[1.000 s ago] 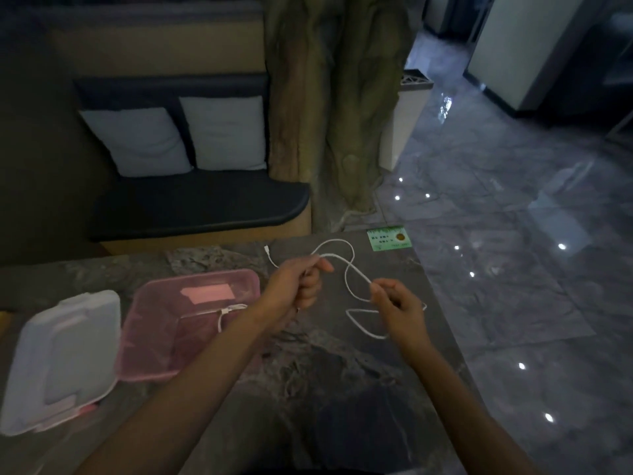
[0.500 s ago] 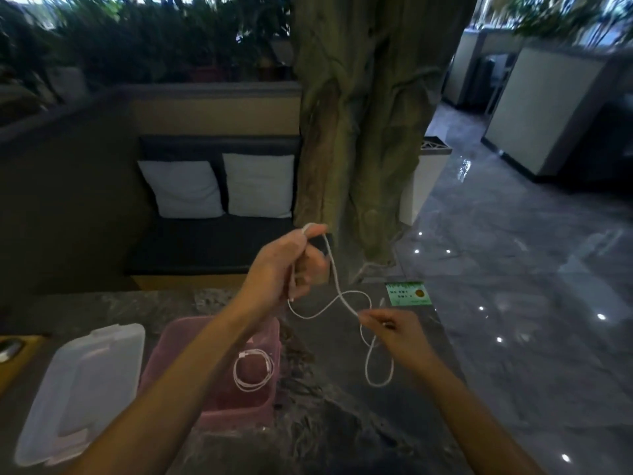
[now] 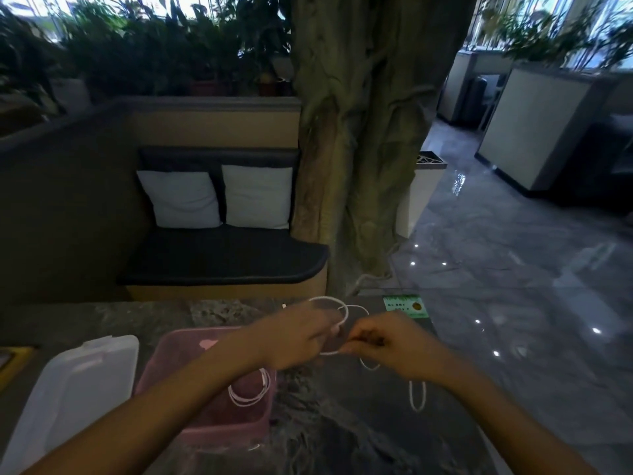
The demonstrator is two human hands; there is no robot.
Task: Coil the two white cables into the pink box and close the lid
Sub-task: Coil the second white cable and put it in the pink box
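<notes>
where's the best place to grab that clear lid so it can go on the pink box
Probably the clear lid by its long right edge, coming from the right, nearest the pink box. It lies flat on the table beside the box, untouched, so fingers would need to slip under that raised rim.

Left hand blurred, its forearm covering part of the coiled cable in the pink box, second cable partly behind right hand, lid cut off at left edge, green card print unreadable.
</notes>
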